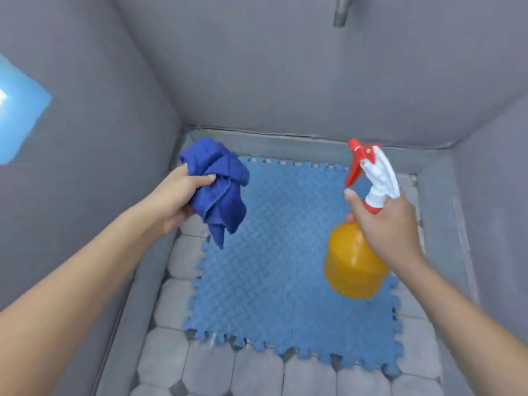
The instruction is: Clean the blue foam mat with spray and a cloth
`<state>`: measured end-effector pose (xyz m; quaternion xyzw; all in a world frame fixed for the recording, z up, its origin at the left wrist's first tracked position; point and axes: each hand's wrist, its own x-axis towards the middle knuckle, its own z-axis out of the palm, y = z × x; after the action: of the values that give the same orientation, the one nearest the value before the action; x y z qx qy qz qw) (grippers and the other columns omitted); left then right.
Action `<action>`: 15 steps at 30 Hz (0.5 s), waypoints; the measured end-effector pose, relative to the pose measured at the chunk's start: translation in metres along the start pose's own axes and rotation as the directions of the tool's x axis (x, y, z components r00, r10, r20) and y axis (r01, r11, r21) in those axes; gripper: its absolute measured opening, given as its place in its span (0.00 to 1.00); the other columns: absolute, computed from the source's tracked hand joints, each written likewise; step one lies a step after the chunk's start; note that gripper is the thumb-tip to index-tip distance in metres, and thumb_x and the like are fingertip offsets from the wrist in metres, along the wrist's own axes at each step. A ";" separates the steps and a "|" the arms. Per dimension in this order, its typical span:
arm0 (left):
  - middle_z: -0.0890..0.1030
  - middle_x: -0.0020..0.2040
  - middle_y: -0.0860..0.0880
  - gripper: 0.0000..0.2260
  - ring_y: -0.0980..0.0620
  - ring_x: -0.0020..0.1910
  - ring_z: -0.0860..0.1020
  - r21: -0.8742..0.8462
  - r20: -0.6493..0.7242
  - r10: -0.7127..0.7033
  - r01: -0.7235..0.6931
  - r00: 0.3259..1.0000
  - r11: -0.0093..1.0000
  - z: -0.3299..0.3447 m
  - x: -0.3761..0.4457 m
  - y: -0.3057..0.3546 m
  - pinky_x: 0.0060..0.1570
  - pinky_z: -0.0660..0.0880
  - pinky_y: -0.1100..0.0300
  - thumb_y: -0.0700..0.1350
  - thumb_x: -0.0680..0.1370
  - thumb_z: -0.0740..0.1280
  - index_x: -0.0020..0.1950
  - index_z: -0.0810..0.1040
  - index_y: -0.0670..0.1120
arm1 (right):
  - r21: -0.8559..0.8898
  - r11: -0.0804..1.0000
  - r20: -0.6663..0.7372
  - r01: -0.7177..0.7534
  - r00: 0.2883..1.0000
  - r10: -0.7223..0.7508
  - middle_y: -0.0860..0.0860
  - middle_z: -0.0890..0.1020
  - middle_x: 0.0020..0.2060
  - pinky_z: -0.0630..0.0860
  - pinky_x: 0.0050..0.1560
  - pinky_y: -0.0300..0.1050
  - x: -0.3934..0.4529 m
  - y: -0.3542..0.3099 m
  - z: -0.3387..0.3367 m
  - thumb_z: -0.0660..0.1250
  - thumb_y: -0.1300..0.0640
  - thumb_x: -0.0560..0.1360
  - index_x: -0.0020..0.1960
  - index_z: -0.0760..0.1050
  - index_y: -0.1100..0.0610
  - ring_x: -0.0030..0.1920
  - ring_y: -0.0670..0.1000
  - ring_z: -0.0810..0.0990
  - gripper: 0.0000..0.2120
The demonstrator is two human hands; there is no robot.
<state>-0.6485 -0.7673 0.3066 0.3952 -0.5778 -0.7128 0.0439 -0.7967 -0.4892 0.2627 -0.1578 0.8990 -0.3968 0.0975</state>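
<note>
A blue foam mat [274,275] with jigsaw edges lies flat on the tiled floor below me. My left hand [180,195] grips a crumpled dark blue cloth [220,187], held in the air above the mat's far left corner. My right hand [385,224] is closed around the neck of an orange spray bottle [353,261], which hangs over the mat's right side. Its red and white trigger head [371,170] points to the left, and my index finger is raised near the red trigger.
Grey walls [285,81] close in on the left, far and right sides. Grey octagonal floor tiles [251,372] surround the mat. A metal pipe [341,12] hangs at the top. A light blue patch [20,110] shows on the left wall.
</note>
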 end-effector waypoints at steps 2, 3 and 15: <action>0.84 0.48 0.47 0.10 0.53 0.44 0.83 -0.060 -0.005 -0.087 0.087 0.996 0.994 -0.012 0.012 -0.067 0.38 0.80 0.62 0.37 0.79 0.61 0.58 0.77 0.46 | -0.048 0.999 0.029 -0.011 1.000 0.012 0.28 0.79 0.30 0.67 0.41 0.39 -0.013 0.047 0.040 0.64 0.36 0.72 0.51 0.82 0.59 0.35 0.32 0.77 0.26; 0.85 0.48 0.47 0.09 0.53 0.43 0.84 -0.093 0.004 -0.140 0.139 0.990 0.986 -0.019 0.018 -0.098 0.38 0.80 0.62 0.38 0.79 0.62 0.57 0.78 0.45 | -0.050 0.998 0.037 -0.034 0.999 0.036 0.31 0.80 0.30 0.69 0.41 0.41 -0.015 0.069 0.060 0.67 0.40 0.73 0.49 0.82 0.59 0.35 0.33 0.78 0.22; 0.84 0.51 0.40 0.10 0.44 0.50 0.82 0.000 -0.142 -0.246 0.249 0.959 0.969 -0.068 0.059 -0.342 0.55 0.75 0.51 0.37 0.72 0.70 0.53 0.80 0.43 | -0.096 0.993 0.076 0.063 0.996 -0.056 0.46 0.82 0.31 0.69 0.35 0.34 -0.024 0.134 0.163 0.68 0.49 0.75 0.50 0.71 0.44 0.30 0.37 0.80 0.07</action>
<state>-0.5123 -0.7393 -0.0186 0.5139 -0.5257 -0.6778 -0.0086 -0.7533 -0.5071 0.0555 -0.2038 0.9081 -0.3486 0.1107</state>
